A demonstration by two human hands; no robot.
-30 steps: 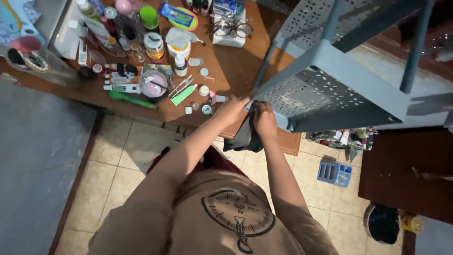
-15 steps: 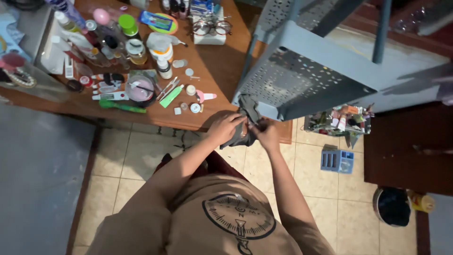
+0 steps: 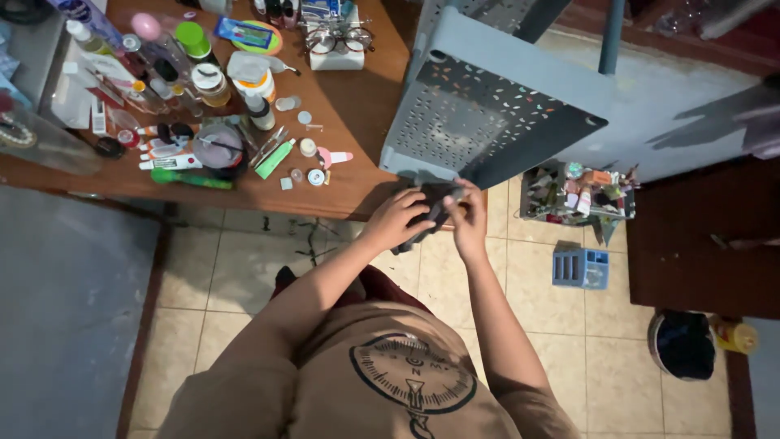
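Head view: the left hand (image 3: 400,218) and right hand (image 3: 467,213) both close their fingers on a dark cloth (image 3: 429,210) bunched between them. Just above the hands, touching the cloth, is the grey perforated shelf (image 3: 479,122); the cluttered wooden table (image 3: 357,175) lies left of the left hand.

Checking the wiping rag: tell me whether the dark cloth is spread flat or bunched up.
Bunched up. The dark cloth is gathered into a wad between the left hand and right hand, under the grey perforated shelf.

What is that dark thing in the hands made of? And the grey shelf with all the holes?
The dark rag looks like soft cloth: it bunches and droops between the left hand and right hand. The grey shelf looks like matte plastic or painted metal, stiff with punched holes; which one is unclear.
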